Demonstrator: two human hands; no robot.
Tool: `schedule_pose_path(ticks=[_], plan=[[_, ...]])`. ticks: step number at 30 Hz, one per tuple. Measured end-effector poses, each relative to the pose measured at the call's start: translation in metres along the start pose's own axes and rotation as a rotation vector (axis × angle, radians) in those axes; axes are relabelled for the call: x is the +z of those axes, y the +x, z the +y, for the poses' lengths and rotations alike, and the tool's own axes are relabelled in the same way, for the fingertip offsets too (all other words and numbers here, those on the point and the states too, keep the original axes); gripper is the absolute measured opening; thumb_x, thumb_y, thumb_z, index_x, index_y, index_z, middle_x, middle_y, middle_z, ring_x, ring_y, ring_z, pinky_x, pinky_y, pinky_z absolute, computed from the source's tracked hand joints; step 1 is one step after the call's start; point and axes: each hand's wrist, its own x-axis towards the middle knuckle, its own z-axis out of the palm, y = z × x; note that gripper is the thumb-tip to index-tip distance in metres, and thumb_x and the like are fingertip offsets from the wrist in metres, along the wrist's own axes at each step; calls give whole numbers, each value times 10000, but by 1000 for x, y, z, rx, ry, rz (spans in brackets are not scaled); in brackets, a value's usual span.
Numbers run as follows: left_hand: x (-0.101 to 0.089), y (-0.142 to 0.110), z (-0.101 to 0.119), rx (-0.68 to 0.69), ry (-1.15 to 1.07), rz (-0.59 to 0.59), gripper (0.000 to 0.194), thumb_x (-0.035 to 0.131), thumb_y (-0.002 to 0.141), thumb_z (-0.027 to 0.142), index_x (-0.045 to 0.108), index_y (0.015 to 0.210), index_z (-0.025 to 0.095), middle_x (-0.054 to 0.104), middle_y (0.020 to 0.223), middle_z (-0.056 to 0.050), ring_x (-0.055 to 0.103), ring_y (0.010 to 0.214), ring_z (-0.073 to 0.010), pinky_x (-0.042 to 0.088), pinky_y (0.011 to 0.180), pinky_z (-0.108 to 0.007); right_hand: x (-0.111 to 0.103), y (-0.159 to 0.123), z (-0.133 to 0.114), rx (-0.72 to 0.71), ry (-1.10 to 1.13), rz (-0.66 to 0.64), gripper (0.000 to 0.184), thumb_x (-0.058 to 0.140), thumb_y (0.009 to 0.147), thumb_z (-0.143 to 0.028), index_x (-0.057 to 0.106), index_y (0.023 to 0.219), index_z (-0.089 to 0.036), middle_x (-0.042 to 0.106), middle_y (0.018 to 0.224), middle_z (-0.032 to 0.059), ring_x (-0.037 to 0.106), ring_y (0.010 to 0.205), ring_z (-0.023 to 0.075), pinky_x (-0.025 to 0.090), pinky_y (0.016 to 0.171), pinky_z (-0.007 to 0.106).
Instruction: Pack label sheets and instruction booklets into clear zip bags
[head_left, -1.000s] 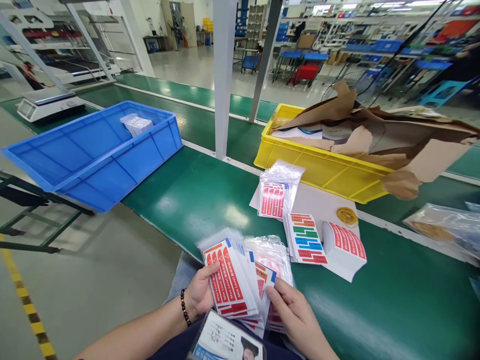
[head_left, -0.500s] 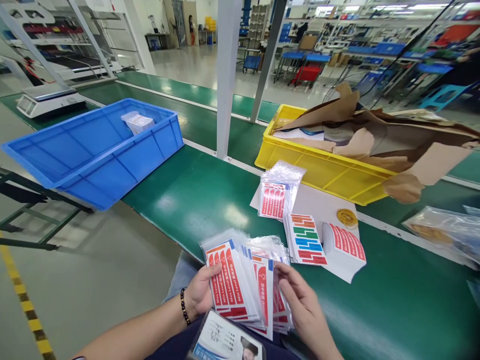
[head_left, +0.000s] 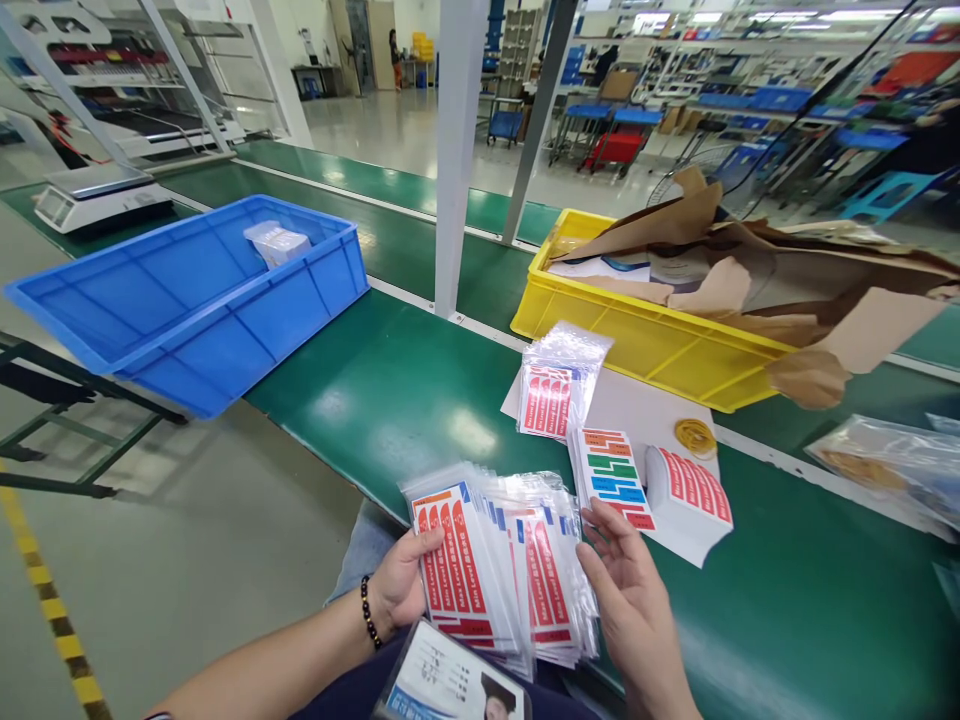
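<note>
My left hand point(head_left: 409, 575) grips a fanned stack of bagged label sheets point(head_left: 461, 560) by its left side, thumb on top. Red labels marked Max Level and Min Level show through the clear plastic. More bagged sheets point(head_left: 547, 580) overlap to the right of that stack, low over my lap. My right hand point(head_left: 630, 590) hovers just right of them, fingers apart and slightly curled. Its fingertips overlap the near edge of a pile of multicoloured label sheets point(head_left: 613, 470) on the table; I cannot tell if they touch. Beside it lies a curled stack of red labels point(head_left: 690, 495).
Another pile of bagged labels point(head_left: 551, 395) lies before a yellow crate point(head_left: 652, 345) filled with torn cardboard. Yellow rubber bands point(head_left: 694, 436) rest on white card. A blue crate point(head_left: 247, 345) stands left, near a scale point(head_left: 101, 200). A white post point(head_left: 452, 160) rises from the green table point(head_left: 360, 370).
My right hand has moved right, away from the fanned sheets, and its fingers have opened. More of the right-hand bagged sheets shows. My left hand keeps its hold.
</note>
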Motion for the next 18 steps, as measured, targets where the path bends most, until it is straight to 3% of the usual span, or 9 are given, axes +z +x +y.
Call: schedule_pose_path(ticks=[4,6,9,12,16,18], plan=[[-1,0,-1,-11,28,-3,269,457,789,188,577,1011,94,641,954,-137,583,930,-248,298,941,-450,14,-10,-17,77,-62,-348,306,456,820,-371,550,1064,-213,589,1070,81,527,986,236,416,861,364],[-2,0,-1,-13,34,-12,281,461,788,192,568,1027,92,633,974,-145,573,951,-256,294,943,-454,20,-14,-24,78,-86,-451,292,447,822,-380,589,1011,-210,629,976,62,560,893,227,444,805,342],[-3,0,0,-17,24,-16,276,464,784,193,573,1017,95,641,954,-136,581,934,-251,287,951,-452,20,-14,-25,128,-11,-357,307,455,816,-392,574,1026,-201,650,887,54,586,797,220,465,747,334],[-3,-1,2,-18,8,3,273,470,774,200,583,1000,94,652,923,-125,594,902,-248,291,948,-462,11,-7,-16,226,112,-259,391,472,812,-381,462,1158,-200,631,957,85,590,850,241,479,731,358],[-1,0,2,23,-1,43,259,477,765,177,589,985,97,645,954,-125,597,892,-246,309,936,-466,2,-1,-2,37,-26,-29,496,546,773,-334,370,1224,-232,456,1241,91,452,1100,238,349,939,393],[-1,0,1,22,3,58,249,465,777,172,591,980,103,645,954,-123,601,888,-239,308,939,-462,4,-4,-2,-29,-103,-22,465,526,785,-326,383,1219,-238,417,1279,78,395,1156,228,289,985,389]])
